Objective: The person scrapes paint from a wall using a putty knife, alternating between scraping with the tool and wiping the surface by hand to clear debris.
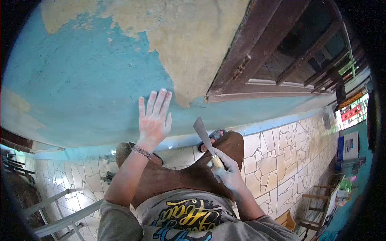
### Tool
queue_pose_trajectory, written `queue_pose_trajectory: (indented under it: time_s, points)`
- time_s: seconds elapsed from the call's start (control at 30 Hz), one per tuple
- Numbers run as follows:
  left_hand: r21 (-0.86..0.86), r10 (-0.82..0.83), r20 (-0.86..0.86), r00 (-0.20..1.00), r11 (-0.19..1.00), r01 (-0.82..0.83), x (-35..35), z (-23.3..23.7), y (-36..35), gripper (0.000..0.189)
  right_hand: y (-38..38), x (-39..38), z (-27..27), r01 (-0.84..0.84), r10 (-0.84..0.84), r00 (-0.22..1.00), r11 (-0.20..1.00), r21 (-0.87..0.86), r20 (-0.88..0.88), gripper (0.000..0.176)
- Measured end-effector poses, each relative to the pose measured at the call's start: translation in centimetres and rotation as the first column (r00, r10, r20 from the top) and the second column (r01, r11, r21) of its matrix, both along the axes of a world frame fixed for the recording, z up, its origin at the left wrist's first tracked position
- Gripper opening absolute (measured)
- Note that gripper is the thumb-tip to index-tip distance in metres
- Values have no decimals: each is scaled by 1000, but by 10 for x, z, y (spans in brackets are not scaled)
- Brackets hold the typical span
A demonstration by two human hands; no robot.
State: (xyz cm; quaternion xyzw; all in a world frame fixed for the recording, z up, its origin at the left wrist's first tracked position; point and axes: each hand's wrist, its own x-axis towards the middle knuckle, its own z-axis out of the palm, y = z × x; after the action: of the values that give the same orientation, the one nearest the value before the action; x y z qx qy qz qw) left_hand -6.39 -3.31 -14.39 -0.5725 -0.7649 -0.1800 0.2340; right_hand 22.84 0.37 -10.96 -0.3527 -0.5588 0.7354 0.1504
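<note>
My left hand (155,118), dusted white, has its fingers stretched out at the wall (100,80); it seems to lie flat on the blue paint, though contact is hard to make out. In my right hand (227,170) is a scraper (204,135), its wooden handle within my closed fingers and its wide metal blade pointing up toward the wall. The blade appears apart from the wall surface. Blue paint covers much of the wall, with ragged cream patches (185,52) where the blue is gone.
A brown wooden window frame (257,52) is set in the wall at upper right. Pale stone paving (277,160) covers the floor. A metal rail-like frame (68,219) stands at lower left, and a wooden stool or bench (315,209) at lower right.
</note>
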Motion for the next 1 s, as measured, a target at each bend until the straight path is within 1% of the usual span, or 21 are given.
queue_pose_trajectory:
  time_s: [0.1,0.2,0.3,0.4,0.5,0.6,0.7,0.8,0.9,1.0]
  points:
    - [127,30,-72,997,992,-21,-5,27,10,75,1,4,2,-15,14,999,1000,19,33,64]
    - [181,49,-60,997,983,-37,3,36,19,76,3,10,-2,-1,1,1000,1000,-16,21,64]
    - [16,-51,-54,997,999,52,11,14,16,77,7,13,1,-7,8,999,1000,-23,52,64]
    - [-121,-66,69,995,990,74,25,-9,6,77,8,14,1,11,-10,997,1000,-10,73,64]
    - [-200,-30,196,980,977,70,37,-27,-4,77,8,14,2,12,-11,997,1000,-3,81,64]
    - [-197,-53,306,951,973,118,49,-45,-12,77,8,13,-2,3,0,997,999,-32,73,64]
    - [-125,-134,364,922,974,191,61,-44,-9,77,7,9,-5,-13,16,993,1000,-26,116,63]
    - [-140,-189,313,931,960,242,60,-27,6,78,8,5,-11,-3,15,985,998,-70,173,63]
    - [-236,-121,134,984,960,150,44,-34,15,80,5,3,-13,-1,12,983,998,-56,185,61]
    - [-257,-32,155,987,964,72,44,-48,2,82,2,4,-9,27,-8,976,996,-83,217,60]
